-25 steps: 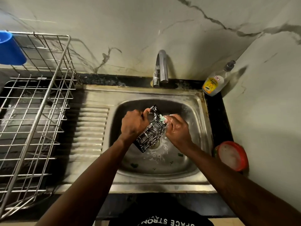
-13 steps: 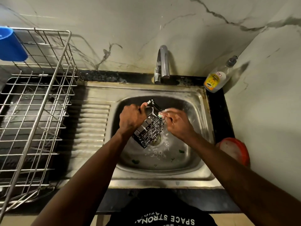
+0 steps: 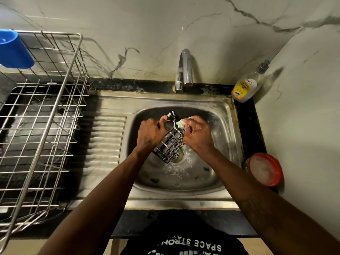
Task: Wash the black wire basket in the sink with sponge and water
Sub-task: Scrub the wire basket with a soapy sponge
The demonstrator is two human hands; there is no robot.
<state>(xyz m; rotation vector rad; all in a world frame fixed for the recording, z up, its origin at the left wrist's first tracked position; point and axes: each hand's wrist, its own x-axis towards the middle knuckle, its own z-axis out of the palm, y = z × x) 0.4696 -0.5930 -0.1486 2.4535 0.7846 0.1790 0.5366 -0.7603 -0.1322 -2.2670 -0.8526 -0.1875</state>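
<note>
A small black wire basket (image 3: 170,144), streaked with foam, hangs tilted over the steel sink bowl (image 3: 223,129), above the drain. My left hand (image 3: 150,135) grips its left side, thumb on the top rim. My right hand (image 3: 197,134) holds a soapy green and white sponge (image 3: 180,124) against the basket's upper right edge. Most of the sponge is hidden under my fingers. The tap (image 3: 184,68) stands behind the bowl, and I see no water running from it.
A large steel wire dish rack (image 3: 47,115) fills the left counter, with a blue cup (image 3: 12,50) at its far corner. A dish soap bottle (image 3: 247,85) leans in the back right corner. A red tub of soap paste (image 3: 265,169) sits right of the sink.
My right hand with the sponge has slid up the basket's right side toward the top rim. The left hand keeps its grip; the basket has barely shifted.
</note>
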